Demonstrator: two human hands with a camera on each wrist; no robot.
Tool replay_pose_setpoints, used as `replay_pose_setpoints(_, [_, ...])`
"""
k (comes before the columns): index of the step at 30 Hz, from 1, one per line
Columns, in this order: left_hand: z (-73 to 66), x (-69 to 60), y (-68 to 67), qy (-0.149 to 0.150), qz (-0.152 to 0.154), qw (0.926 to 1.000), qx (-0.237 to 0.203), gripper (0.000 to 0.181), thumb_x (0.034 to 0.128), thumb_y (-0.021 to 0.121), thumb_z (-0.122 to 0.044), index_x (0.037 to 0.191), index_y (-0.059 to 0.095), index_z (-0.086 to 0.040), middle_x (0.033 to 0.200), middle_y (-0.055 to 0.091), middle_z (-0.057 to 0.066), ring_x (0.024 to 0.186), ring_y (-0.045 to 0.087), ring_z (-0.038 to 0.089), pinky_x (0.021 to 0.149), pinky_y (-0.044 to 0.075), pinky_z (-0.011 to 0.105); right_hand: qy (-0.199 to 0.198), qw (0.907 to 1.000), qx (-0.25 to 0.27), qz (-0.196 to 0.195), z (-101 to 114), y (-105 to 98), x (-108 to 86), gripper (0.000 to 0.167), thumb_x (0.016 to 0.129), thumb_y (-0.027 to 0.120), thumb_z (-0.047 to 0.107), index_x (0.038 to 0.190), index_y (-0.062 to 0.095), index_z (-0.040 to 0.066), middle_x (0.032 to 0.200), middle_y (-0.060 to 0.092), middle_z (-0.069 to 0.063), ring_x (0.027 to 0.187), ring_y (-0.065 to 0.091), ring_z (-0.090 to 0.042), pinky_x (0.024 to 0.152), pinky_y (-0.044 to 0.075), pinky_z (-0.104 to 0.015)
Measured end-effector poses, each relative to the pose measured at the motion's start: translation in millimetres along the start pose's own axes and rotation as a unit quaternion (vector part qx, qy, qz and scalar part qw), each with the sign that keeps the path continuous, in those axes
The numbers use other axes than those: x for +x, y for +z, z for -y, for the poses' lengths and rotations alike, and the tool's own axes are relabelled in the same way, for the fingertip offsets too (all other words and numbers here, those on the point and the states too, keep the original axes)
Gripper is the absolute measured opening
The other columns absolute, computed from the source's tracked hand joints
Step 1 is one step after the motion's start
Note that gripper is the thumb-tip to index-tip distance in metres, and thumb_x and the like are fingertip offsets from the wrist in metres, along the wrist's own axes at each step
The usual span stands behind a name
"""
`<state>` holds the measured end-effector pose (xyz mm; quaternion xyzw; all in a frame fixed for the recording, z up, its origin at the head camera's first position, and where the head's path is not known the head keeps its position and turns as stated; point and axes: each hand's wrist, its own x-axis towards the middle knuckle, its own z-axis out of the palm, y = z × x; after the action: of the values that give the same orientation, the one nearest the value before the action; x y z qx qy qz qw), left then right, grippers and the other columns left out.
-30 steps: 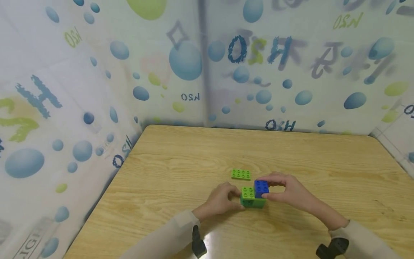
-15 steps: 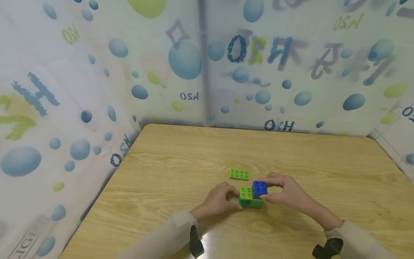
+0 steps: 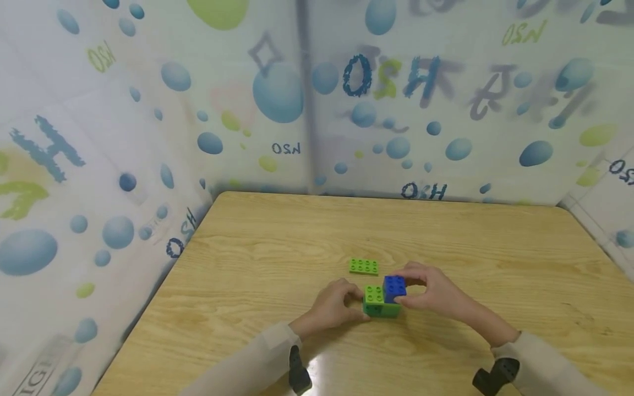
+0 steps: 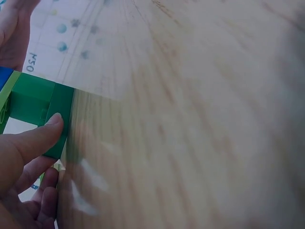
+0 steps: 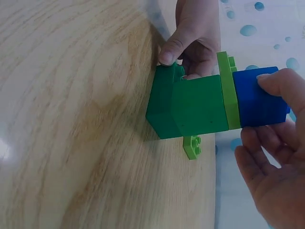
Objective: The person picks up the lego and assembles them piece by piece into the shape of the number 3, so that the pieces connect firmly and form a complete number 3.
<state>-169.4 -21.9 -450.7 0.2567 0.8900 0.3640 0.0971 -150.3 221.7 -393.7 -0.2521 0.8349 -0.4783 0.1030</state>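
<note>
A small stack of toy building blocks stands on the table. Its dark green base brick (image 5: pixel 162 102) carries a green block (image 5: pixel 199 106) at the right end. Across that lies a light green plate (image 3: pixel 373 294), which overhangs to the left. A blue brick (image 3: pixel 394 288) sits on the plate's right end, touching it in the right wrist view. My right hand (image 3: pixel 436 292) pinches the blue brick between thumb and fingers. At the other end my left hand (image 3: pixel 333 306) grips the base brick; its thumb (image 4: pixel 40 138) presses the brick's edge in the left wrist view.
Just behind the stack, a second light green studded plate (image 3: pixel 364 267) lies flat on the wooden table (image 3: pixel 277 236). Walls covered with printed sheeting (image 3: pixel 327 121) rise along the table's back and left edges.
The whole scene has shifted slightly left in the head view. Both hands keep their hold, and the blue brick stays at the same place on the stack.
</note>
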Motion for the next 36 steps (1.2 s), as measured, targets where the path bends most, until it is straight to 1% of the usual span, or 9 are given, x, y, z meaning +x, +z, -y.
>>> replay_pose_setpoints(4, [0.9,0.5,0.3,-0.003,0.004,1.0000,-0.003,0.040,0.0648,0.082,-0.031,0.097,0.068,-0.013,0.088,0.057,-0.008,0.080,0.048,0.007,0.072,0.038,0.022,0.005,0.9996,0.021,0.017,-2.6,0.6,1.3,0.044,0.083,0.068,0.017,0.120,0.054,-0.001,0.103,0.054,-0.008,0.097,0.055,-0.020,0.085,0.043,-0.048])
replay_pose_setpoints(8, [1.5,0.6,1.8,-0.004,0.010,0.9999,-0.009,0.040,0.0648,0.082,-0.032,0.097,0.068,-0.013,0.088,0.057,-0.009,0.081,0.048,0.006,0.073,0.038,0.022,0.012,0.9991,0.019,0.037,-10.6,-1.2,2.2,0.046,0.083,0.069,0.018,0.122,0.052,0.000,0.108,0.053,-0.010,0.098,0.055,-0.021,0.085,0.045,-0.042])
replay_pose_setpoints(9, [1.7,0.5,2.2,-0.007,0.012,0.9999,-0.010,0.040,0.0648,0.082,-0.032,0.097,0.068,-0.013,0.088,0.057,-0.010,0.081,0.048,0.006,0.073,0.039,0.022,0.014,0.9987,0.020,0.045,-13.0,-2.6,2.5,0.047,0.082,0.069,0.018,0.123,0.052,0.001,0.110,0.053,-0.010,0.098,0.054,-0.022,0.085,0.044,-0.044])
replay_pose_setpoints(13, [3.1,0.2,3.1,-0.019,0.016,0.9996,-0.016,0.041,0.0648,0.081,-0.033,0.098,0.067,-0.015,0.089,0.056,-0.011,0.082,0.048,0.005,0.075,0.039,0.023,0.006,0.9929,0.043,0.111,-22.1,-16.4,5.9,0.048,0.085,0.065,0.014,0.129,0.049,0.005,0.117,0.052,-0.012,0.100,0.054,-0.024,0.087,0.043,-0.042])
replay_pose_setpoints(16, [4.2,0.5,3.3,-0.021,0.015,0.9996,-0.015,0.041,0.0645,0.082,-0.034,0.098,0.067,-0.015,0.088,0.056,-0.012,0.082,0.048,0.005,0.075,0.039,0.023,0.023,0.9847,0.068,0.159,-27.9,-31.0,11.1,0.048,0.087,0.061,0.010,0.132,0.045,0.004,0.122,0.051,-0.014,0.104,0.052,-0.028,0.086,0.044,-0.037])
replay_pose_setpoints(18, [4.3,0.4,2.9,-0.019,0.013,0.9996,-0.013,0.041,0.0642,0.082,-0.034,0.098,0.067,-0.015,0.088,0.056,-0.011,0.081,0.048,0.005,0.074,0.039,0.022,0.041,0.9811,0.079,0.172,-32.4,-38.0,16.4,0.048,0.088,0.060,0.010,0.133,0.044,0.002,0.123,0.050,-0.018,0.105,0.051,-0.031,0.083,0.046,-0.033])
replay_pose_setpoints(23, [4.3,0.6,1.9,-0.010,0.011,0.9999,-0.006,0.041,0.0638,0.082,-0.033,0.098,0.068,-0.015,0.087,0.057,-0.011,0.080,0.048,0.005,0.073,0.038,0.021,0.073,0.9827,0.071,0.155,-46.0,-41.5,34.6,0.051,0.088,0.062,0.015,0.132,0.044,-0.003,0.122,0.050,-0.024,0.106,0.051,-0.035,0.081,0.047,-0.037])
replay_pose_setpoints(28, [4.9,2.4,1.9,0.001,0.009,1.0000,-0.001,0.041,0.0646,0.082,-0.034,0.098,0.068,-0.015,0.089,0.058,-0.011,0.082,0.048,0.004,0.075,0.038,0.021,0.098,0.9867,0.047,0.121,-58.4,-36.9,52.0,0.050,0.086,0.065,0.016,0.129,0.048,-0.001,0.120,0.054,-0.021,0.108,0.051,-0.034,0.086,0.044,-0.043])
replay_pose_setpoints(36, [4.9,1.2,1.1,0.006,0.007,1.0000,0.004,0.040,0.0654,0.081,-0.034,0.098,0.068,-0.015,0.089,0.058,-0.012,0.083,0.048,0.003,0.076,0.038,0.021,0.106,0.9898,0.034,0.089,-66.4,-21.4,74.2,0.047,0.082,0.069,0.019,0.122,0.055,-0.001,0.116,0.059,-0.016,0.105,0.055,-0.030,0.086,0.044,-0.043])
